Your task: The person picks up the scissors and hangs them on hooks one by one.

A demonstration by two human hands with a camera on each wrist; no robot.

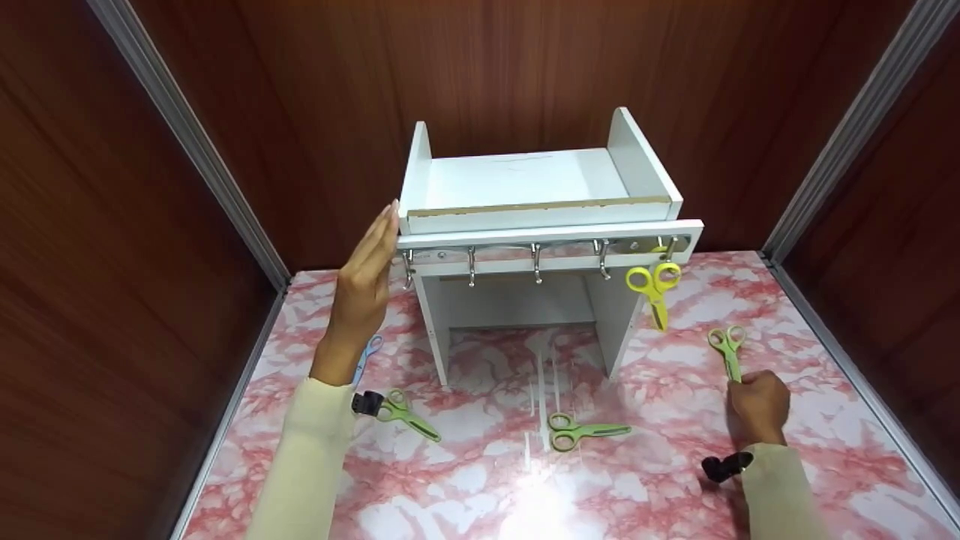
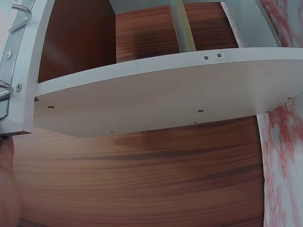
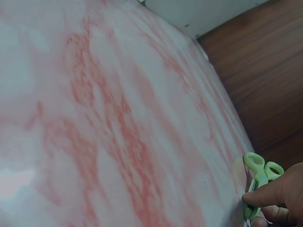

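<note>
A white shelf rack [image 1: 551,232] with a row of metal hooks stands in the middle of the table. My left hand [image 1: 364,289] rests on its left side with fingers straight; the left wrist view shows only part of that hand [image 2: 8,184] at the edge. From the rightmost hook hang yellow scissors [image 1: 657,296]. On the right, my right hand [image 1: 761,405] pinches green scissors [image 1: 726,349] by the blade end, handle loops pointing away from me. In the right wrist view, thumb and fingers close around these scissors [image 3: 255,182], low over the table.
Two more green scissors lie on the marbled table [image 1: 465,487], one pair [image 1: 581,431] in front of the rack and another [image 1: 409,416] near my left forearm. Blue scissors [image 1: 365,358] are partly hidden behind my left wrist. Wooden panels [image 1: 517,67] enclose the table.
</note>
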